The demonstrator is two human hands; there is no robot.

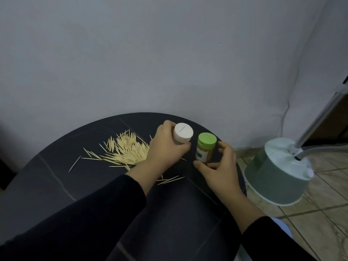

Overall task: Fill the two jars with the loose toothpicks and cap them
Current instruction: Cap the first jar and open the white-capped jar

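Observation:
A jar with a white cap (183,134) stands tilted toward me at the far side of the round dark table (56,185); my left hand (165,149) grips its body. Just right of it stands an upright jar with a green cap (206,147) and a white label, toothpicks showing inside. My right hand (220,166) curls around its lower part, thumb at the base and fingers at its right side. A pile of loose toothpicks (126,149) lies left of my left hand, and a few more toothpicks (170,180) lie between my wrists.
The table's right edge runs close behind the green-capped jar. On the tiled floor to the right stands a pale green round appliance base (278,176) with a metal pole rising from it. A grey wall is right behind the table.

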